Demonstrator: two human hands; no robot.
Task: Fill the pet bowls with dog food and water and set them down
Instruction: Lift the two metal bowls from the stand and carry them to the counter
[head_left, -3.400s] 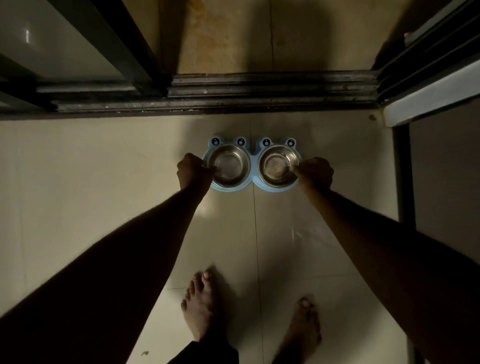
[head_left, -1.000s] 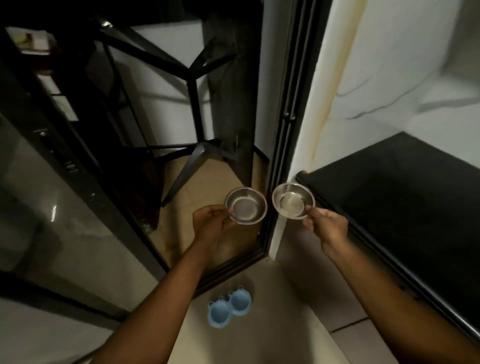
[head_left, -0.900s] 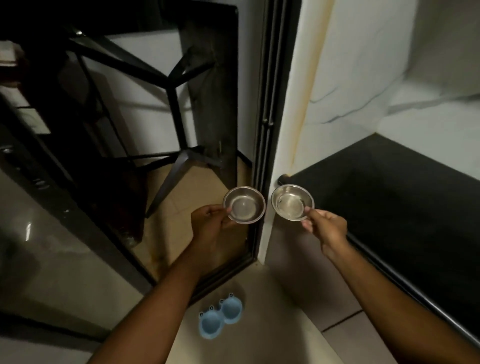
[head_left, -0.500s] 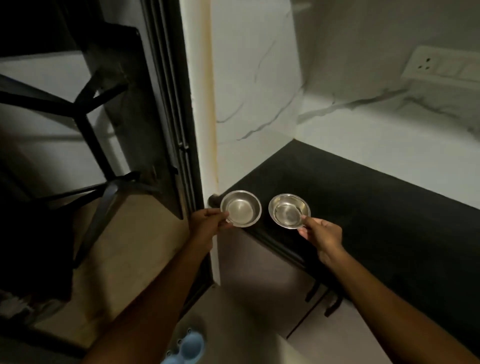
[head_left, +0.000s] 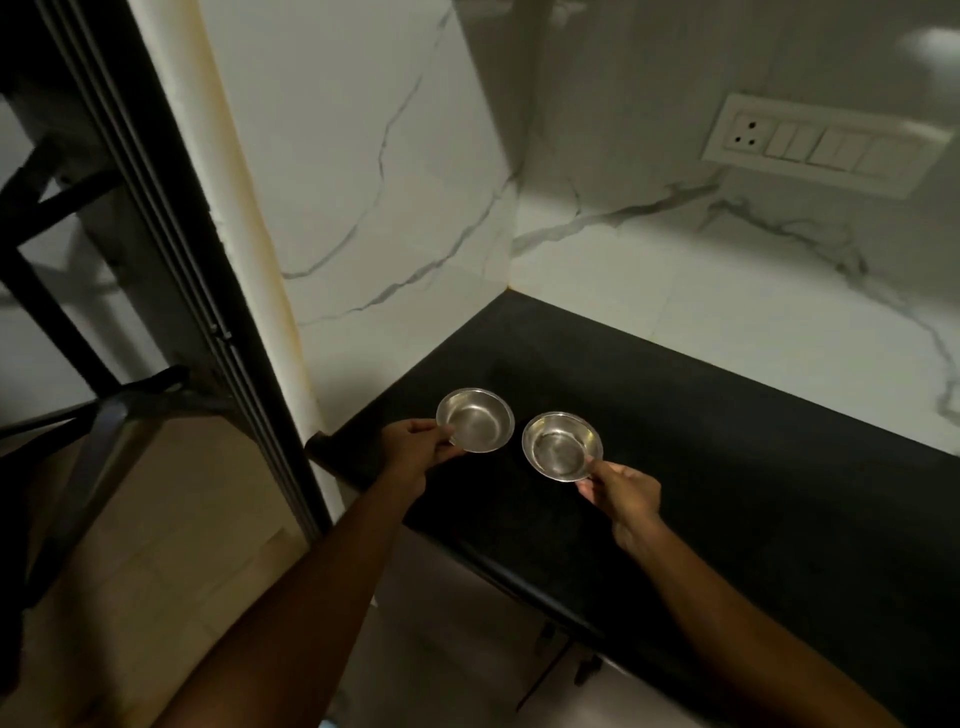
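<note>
Left hand pinches the near-left rim of a round stainless-steel bowl, over the left end of the black stone table. Just right, not touching it, a second round steel bowl is pinched at its near-right rim by the right hand.

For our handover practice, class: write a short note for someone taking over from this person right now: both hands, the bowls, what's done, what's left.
Hands: the left hand pinches the left steel bowl by its rim; the right hand pinches the right steel bowl.
Both look empty, over the black counter.
Filled: neither.
Left: add dog food and water, set them down.
</note>
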